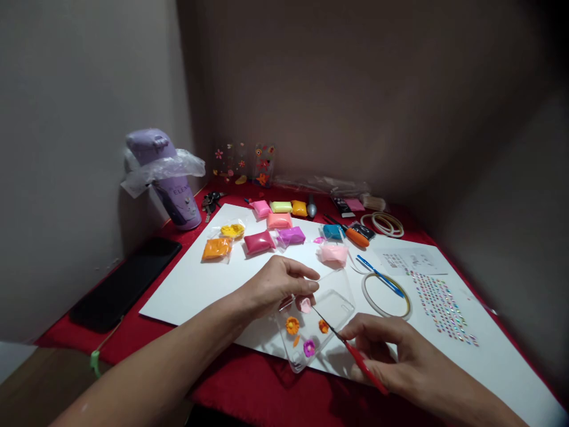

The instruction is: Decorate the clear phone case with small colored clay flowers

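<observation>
My right hand (386, 350) is closed on red-handled scissors (362, 363), whose thin blades point up and left. The blade tips are at a small pale pink clay piece (305, 305). My left hand (284, 284) is closed just above that piece, fingers bent; what its fingertips pinch is too small to make out. Beneath both hands lies a clear phone case (297, 362) bearing an orange clay flower (292, 325), a purple flower (309, 347) and another orange flower (323, 327).
Several coloured clay packets (260, 243) lie on the white board (178, 296). Rings (386, 296), blue tool (380, 276) and gem stickers (444, 308) are right. A phone (127, 284) and purple bottle (171, 184) stand left; decorated cases (264, 166) lean behind.
</observation>
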A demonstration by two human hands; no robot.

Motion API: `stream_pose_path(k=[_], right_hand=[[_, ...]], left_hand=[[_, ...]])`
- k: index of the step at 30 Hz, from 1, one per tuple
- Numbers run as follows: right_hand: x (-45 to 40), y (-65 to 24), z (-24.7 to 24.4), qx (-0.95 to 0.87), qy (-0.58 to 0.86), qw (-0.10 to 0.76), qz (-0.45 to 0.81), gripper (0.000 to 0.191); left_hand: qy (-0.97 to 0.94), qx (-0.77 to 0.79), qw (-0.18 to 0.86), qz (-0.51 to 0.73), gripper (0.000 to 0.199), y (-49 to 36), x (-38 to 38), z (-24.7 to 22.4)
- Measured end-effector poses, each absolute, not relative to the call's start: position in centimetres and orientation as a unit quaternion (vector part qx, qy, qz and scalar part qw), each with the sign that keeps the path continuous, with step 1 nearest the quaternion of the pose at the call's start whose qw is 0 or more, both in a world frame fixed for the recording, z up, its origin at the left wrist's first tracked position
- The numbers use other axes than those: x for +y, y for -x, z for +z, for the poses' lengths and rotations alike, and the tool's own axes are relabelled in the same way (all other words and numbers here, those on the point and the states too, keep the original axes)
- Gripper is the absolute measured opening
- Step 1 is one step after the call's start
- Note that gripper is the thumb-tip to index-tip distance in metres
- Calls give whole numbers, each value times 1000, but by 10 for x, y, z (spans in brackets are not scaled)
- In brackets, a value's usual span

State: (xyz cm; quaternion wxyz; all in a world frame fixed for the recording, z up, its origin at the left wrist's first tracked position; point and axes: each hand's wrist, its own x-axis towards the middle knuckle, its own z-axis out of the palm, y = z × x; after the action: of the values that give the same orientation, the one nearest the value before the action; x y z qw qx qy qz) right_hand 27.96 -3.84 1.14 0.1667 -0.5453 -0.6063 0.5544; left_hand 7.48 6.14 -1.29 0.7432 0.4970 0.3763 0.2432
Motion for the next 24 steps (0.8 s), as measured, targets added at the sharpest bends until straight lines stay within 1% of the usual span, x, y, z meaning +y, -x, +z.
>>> stream_pose_path(k=[5,9,13,17,24], right_hand=[[-40,-280,13,-611,541,161,554,13],[-40,-285,6,-643,548,158,512,13],[-39,-286,3,-667,559,138,473,14],[-40,-285,5,-669,554,133,477,13],[-41,-286,4,-672,558,130,469,18]], left_hand=[[-495,387,741,237,32,-76,62,-12],[-497,403,733,231,29,-77,61,-10],[-500,408,729,227,26,-77,61,-8],[-505,408,727,225,26,-77,61,-8],[-516,410,718,221,29,-77,59,-7]])
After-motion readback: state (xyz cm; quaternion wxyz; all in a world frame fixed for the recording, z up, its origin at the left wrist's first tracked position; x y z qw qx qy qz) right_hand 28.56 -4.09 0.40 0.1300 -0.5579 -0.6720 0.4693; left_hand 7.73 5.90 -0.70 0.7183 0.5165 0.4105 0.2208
